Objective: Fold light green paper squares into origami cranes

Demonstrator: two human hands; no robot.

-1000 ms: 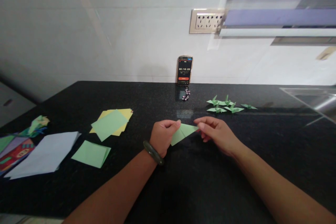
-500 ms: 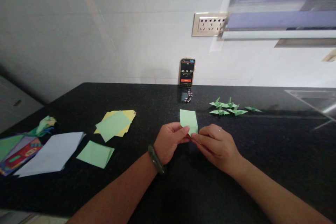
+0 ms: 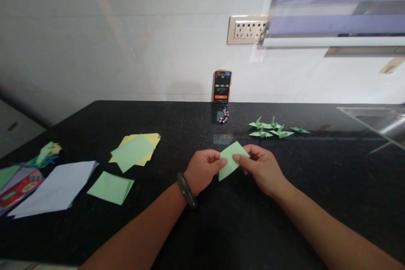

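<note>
A small light green sheet of origami paper (image 3: 230,161) is held just above the dark counter, turned so one corner points away from me. My left hand (image 3: 205,169) pinches its left side, thumb on top. On the opposite side my right hand (image 3: 263,168) grips it between thumb and fingers, the fingers partly hidden beneath. Beyond the right hand stand several folded green paper cranes (image 3: 271,128). To the left lie a folded green sheet (image 3: 111,187) and a stack of green and yellow paper (image 3: 134,152).
A phone (image 3: 222,87) showing a timer leans on the wall, its beaded strap (image 3: 224,115) on the black counter (image 3: 177,122). White sheets (image 3: 55,189) and a colourful packet (image 3: 20,189) lie at far left. A metal sink edge (image 3: 376,124) is at right.
The green paper has been turned from upright to corner-first and lowered slightly. My right hand has shifted from its lower corner to its right side. The view has moved slightly right.
</note>
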